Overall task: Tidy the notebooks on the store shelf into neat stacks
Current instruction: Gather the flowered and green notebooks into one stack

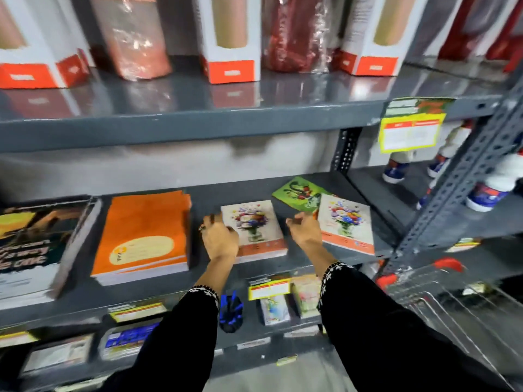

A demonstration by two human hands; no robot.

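- While a person in black sleeves reaches into a grey metal store shelf (297, 190), notebooks lie across its middle level in stacks of differing neatness.
- At far left of that level sits a thick stack of dark-covered books (36, 244), its print too blurred to read.
- Just beside it, a squared stack of orange notebooks (144, 236) lies flat, well apart from the hands.
- Near the centre, a low stack of floral notebooks (254, 224) rests with its spine toward the shelf's front edge.
- To the right, a second floral notebook (346, 222) lies slightly skewed, overlapping a green notebook (300, 193) turned at an angle behind it.
- On the level above stand white-and-orange boxes (230, 38) and plastic-wrapped rolls (135, 41).
- A wire shopping cart (441, 295) with red trim sits at lower right.
- The left hand (219, 236), fingers curled, rests against the left edge of the central floral stack.
- The right hand (305, 229), fingers loosely curled, touches the left edge of the skewed floral notebook; whether it grips is unclear.
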